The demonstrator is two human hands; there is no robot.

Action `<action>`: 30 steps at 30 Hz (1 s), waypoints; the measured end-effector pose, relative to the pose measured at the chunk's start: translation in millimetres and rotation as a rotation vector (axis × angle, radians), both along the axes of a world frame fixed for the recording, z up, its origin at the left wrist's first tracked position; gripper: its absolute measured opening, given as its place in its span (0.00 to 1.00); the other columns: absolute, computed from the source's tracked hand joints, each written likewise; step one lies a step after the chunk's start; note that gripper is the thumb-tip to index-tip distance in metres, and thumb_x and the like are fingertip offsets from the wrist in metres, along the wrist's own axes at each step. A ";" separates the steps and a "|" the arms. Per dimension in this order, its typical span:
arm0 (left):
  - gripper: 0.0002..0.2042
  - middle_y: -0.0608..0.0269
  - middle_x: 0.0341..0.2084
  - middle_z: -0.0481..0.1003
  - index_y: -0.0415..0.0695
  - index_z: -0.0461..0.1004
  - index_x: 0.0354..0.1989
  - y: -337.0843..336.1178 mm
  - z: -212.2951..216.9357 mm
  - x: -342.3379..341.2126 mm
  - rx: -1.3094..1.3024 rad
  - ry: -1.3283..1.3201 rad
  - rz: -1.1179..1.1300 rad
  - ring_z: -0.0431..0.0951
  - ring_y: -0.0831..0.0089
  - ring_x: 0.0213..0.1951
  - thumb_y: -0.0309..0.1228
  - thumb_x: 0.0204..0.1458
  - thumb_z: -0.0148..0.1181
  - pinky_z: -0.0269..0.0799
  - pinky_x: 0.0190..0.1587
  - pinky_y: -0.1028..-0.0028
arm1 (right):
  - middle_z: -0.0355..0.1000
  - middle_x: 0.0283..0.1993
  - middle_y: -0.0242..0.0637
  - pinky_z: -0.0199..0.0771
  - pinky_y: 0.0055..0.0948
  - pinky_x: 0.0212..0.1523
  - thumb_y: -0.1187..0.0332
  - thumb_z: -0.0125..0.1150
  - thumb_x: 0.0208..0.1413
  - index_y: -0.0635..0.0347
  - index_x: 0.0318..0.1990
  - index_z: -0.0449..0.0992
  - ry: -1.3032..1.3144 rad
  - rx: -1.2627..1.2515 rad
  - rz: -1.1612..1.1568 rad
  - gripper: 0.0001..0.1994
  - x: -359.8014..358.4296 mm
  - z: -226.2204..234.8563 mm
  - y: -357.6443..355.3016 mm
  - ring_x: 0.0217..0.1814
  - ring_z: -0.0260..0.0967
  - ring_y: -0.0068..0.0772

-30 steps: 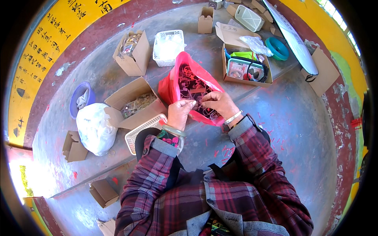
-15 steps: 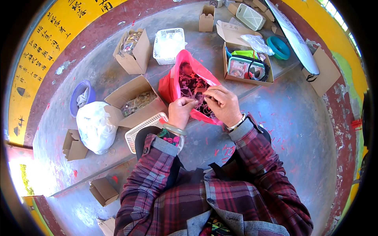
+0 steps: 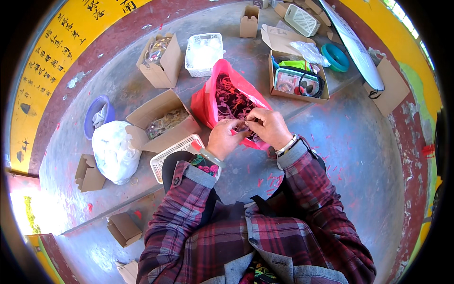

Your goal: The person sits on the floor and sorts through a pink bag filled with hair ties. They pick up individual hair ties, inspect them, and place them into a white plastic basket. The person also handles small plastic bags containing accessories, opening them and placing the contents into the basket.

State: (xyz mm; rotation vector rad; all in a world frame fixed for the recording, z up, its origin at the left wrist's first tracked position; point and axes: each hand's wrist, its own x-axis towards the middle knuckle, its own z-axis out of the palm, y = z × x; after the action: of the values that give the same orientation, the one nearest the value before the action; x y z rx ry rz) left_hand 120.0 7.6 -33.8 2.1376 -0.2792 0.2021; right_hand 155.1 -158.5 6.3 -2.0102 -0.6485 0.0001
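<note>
While bent in over the near edge of the red bag (image 3: 201, 109), brings the fingers (image 3: 256, 117) of the right hand (image 3: 273, 130) almost against those of the left hand (image 3: 223, 142). Seems to pinch finely on both sides, with little gap beside the thumbs; impossible to tell any gripped piece, being too small and partly hidden.

Has the red bag on the floor (image 3: 364, 161) just beyond the hands, mouth spread wide, probably so as to leave the tangled pink loops (image 3: 231, 97) within reach and catch anything dropped. Brings both forearms in above the knees, likely for steadiness.

Left of the bag, has a cream basket (image 3: 171, 151) by the knee, then a cardboard box (image 3: 178, 134) of clear tangled bits, perhaps placed close for easy reaching. Farther left, shows a stuffed white bag (image 3: 116, 154) near a purple basin (image 3: 111, 112).

Past the red bag, has a white basket (image 3: 198, 72) and a filled tall box (image 3: 168, 64), perhaps set apart to avoid mixing. Ahead to the right, shows a low box (image 3: 300, 98) with lid folded back, apparently for access, near a teal basin (image 3: 336, 57).
</note>
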 end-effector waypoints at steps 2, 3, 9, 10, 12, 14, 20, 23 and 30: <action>0.09 0.62 0.28 0.76 0.37 0.75 0.35 -0.2 -4.4 -0.7 -0.143 0.153 -0.060 0.74 0.76 0.33 0.26 0.46 0.59 0.67 0.39 0.78 | 0.71 0.23 0.41 0.68 0.27 0.25 0.73 0.58 0.46 0.64 0.27 0.73 0.095 0.064 0.025 0.04 -0.9 3.4 1.2 0.23 0.71 0.34; 0.09 0.63 0.28 0.75 0.37 0.75 0.36 0.7 -7.1 -1.1 -0.226 0.252 -0.105 0.73 0.77 0.33 0.26 0.46 0.59 0.67 0.39 0.78 | 0.72 0.23 0.40 0.68 0.26 0.25 0.73 0.58 0.46 0.64 0.28 0.74 0.105 0.082 0.040 0.04 -1.6 4.2 2.0 0.23 0.71 0.32; 0.09 0.66 0.29 0.75 0.38 0.74 0.38 4.4 -13.7 -2.6 -0.582 0.600 -0.286 0.73 0.80 0.34 0.24 0.48 0.57 0.68 0.39 0.78 | 0.72 0.23 0.39 0.69 0.25 0.26 0.72 0.60 0.44 0.63 0.30 0.77 0.207 0.055 0.206 0.06 0.6 3.2 -4.1 0.23 0.70 0.29; 0.09 0.66 0.29 0.75 0.38 0.74 0.38 4.3 -18.7 -2.5 -0.584 0.598 -0.272 0.73 0.81 0.34 0.23 0.47 0.57 0.69 0.39 0.78 | 0.72 0.23 0.39 0.69 0.26 0.26 0.72 0.60 0.43 0.63 0.30 0.77 0.184 0.023 0.256 0.06 3.1 2.4 -5.7 0.23 0.71 0.29; 0.10 0.66 0.29 0.75 0.38 0.74 0.39 1.3 -19.2 -2.4 -0.538 0.582 -0.272 0.73 0.81 0.34 0.21 0.47 0.58 0.69 0.39 0.78 | 0.72 0.23 0.38 0.69 0.26 0.27 0.71 0.60 0.42 0.63 0.29 0.77 0.174 -0.024 0.321 0.07 4.6 1.2 -9.1 0.24 0.71 0.29; 0.10 0.67 0.30 0.75 0.38 0.73 0.39 0.0 -16.2 -3.1 -0.435 0.547 -0.290 0.73 0.81 0.34 0.20 0.46 0.58 0.69 0.40 0.78 | 0.72 0.22 0.38 0.69 0.26 0.28 0.71 0.60 0.41 0.63 0.29 0.77 0.195 -0.046 0.359 0.07 4.5 1.0 -10.1 0.24 0.71 0.29; 0.15 0.66 0.34 0.75 0.38 0.71 0.43 -2.3 -15.0 -5.3 -0.352 0.503 -0.301 0.73 0.80 0.37 0.20 0.44 0.60 0.70 0.41 0.76 | 0.72 0.23 0.41 0.69 0.27 0.27 0.69 0.59 0.43 0.62 0.30 0.77 0.144 -0.170 0.380 0.08 4.0 2.0 -11.2 0.25 0.72 0.31; 0.16 0.66 0.35 0.75 0.38 0.71 0.43 -1.8 -8.4 -5.5 -0.407 0.492 -0.272 0.73 0.80 0.37 0.21 0.44 0.62 0.70 0.41 0.77 | 0.71 0.23 0.43 0.69 0.28 0.27 0.68 0.59 0.45 0.62 0.31 0.77 0.199 -0.058 0.314 0.08 1.9 -2.4 -9.7 0.25 0.72 0.32; 0.15 0.63 0.34 0.76 0.39 0.71 0.43 2.5 -16.0 -4.9 -0.388 0.453 -0.236 0.74 0.79 0.37 0.23 0.44 0.61 0.69 0.41 0.76 | 0.71 0.27 0.46 0.70 0.33 0.29 0.69 0.56 0.48 0.60 0.33 0.77 0.063 -0.052 0.342 0.07 1.1 -6.3 -4.3 0.29 0.72 0.42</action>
State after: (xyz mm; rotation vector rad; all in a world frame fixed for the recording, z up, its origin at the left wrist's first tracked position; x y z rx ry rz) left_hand 115.1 10.1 -49.9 1.6907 -0.2029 -0.3386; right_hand 156.2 -162.8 0.0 -1.9171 -0.9518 0.2859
